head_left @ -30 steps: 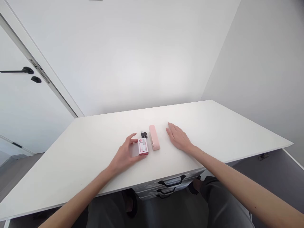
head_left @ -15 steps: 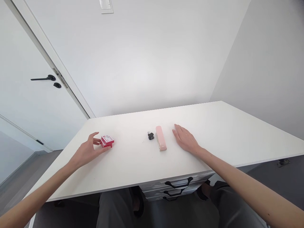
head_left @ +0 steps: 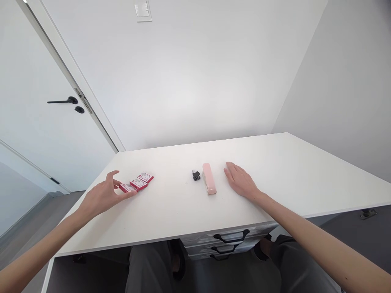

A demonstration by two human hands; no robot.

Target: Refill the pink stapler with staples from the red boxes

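Observation:
Three small red and white staple boxes point(head_left: 137, 183) lie in a row on the left part of the white table point(head_left: 171, 211). My left hand point(head_left: 102, 196) rests by the nearest box, fingertips touching it, fingers loosely spread. A pink stapler point(head_left: 209, 184) lies near the middle of the table with a small black staple remover point(head_left: 196, 175) just to its left. My right hand point(head_left: 242, 182) lies flat and open on the table to the right of the stapler, holding nothing.
Grey drawers with black handles point(head_left: 227, 238) sit under the table's front edge, above my lap. A white door with a black handle point(head_left: 62, 101) stands at the left. White walls close the back and right.
My left hand carried the stack of red boxes from beside the stapler to the table's left part; the boxes now lie spread in a row. My right hand stayed put.

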